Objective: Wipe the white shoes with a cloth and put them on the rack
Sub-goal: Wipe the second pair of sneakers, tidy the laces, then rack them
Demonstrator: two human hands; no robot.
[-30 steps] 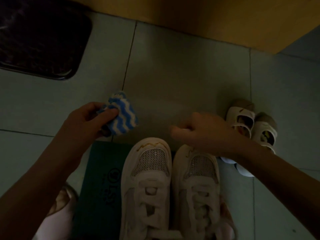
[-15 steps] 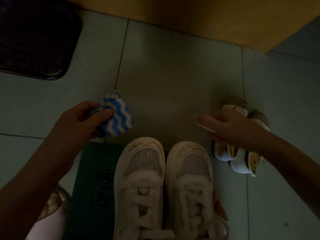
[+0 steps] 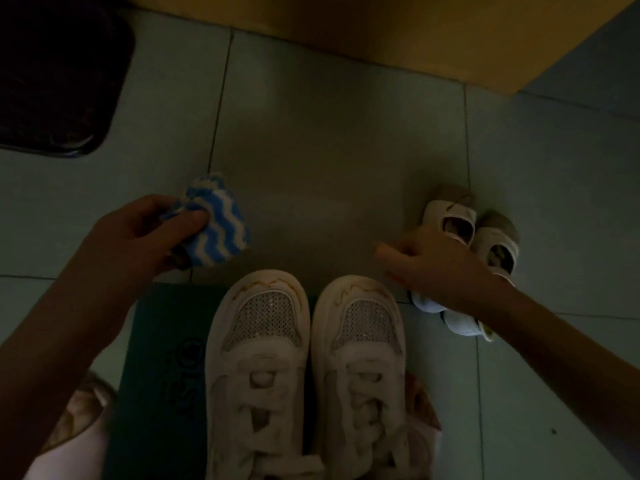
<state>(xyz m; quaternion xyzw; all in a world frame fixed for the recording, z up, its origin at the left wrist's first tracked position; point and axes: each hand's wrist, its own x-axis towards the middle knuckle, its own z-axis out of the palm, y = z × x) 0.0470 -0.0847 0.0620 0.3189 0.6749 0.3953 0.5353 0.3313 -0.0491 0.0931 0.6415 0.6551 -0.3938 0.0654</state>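
- The left hand pinched the blue-and-white striped cloth between thumb and curled fingers, just beyond the toes
- The white shoes stood close side by side on a green mat, seemingly not yet wiped
- The right hand hung, fingers curled, over a small pair of shoes; whether it gripped them could not be told
- The wise course was to steady one white shoe with the right hand and wipe the stained toe cap first; no rack was in view

White shoes paired (toes forward); striped cloth bunched.
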